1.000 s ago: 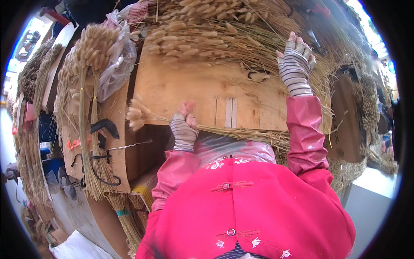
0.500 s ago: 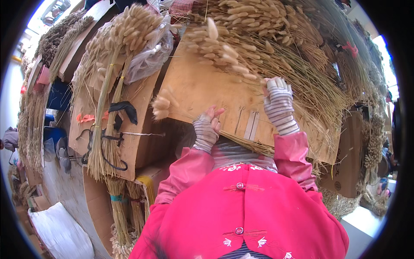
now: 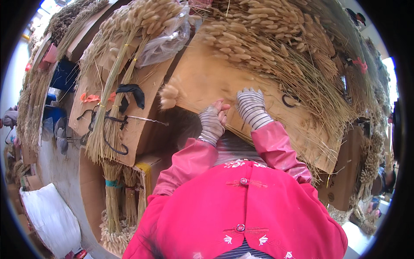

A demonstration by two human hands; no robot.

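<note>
My left hand (image 3: 212, 122), in a striped fingerless glove, is closed at the near edge of a light wooden board (image 3: 207, 56). It grips a small bunch of bunny tail grass; the cream fluffy heads (image 3: 169, 96) stick out to the left, and thin stems run rightward below my hands. My right hand (image 3: 252, 108), in a matching glove, is just to the right, over the board, back upward with fingers curled. Whatever it may hold is hidden. Beyond it lies a large pile of dried bunny tails (image 3: 241, 43), heads toward the far left and stems toward the right.
A dark ring (image 3: 290, 100) lies by the pile's stems. Left of the board, tied bunny tail bundles (image 3: 113, 86) and a clear plastic bag (image 3: 166, 47) rest against a cardboard box (image 3: 148, 86). More bundles (image 3: 113, 203) stand heads-down in a lower box. Dried grasses line the right side.
My right hand has come left and nearer, from the pile's edge to beside my left hand. The blurred heads beyond it no longer show apart from the pile. My left hand still grips its bunch.
</note>
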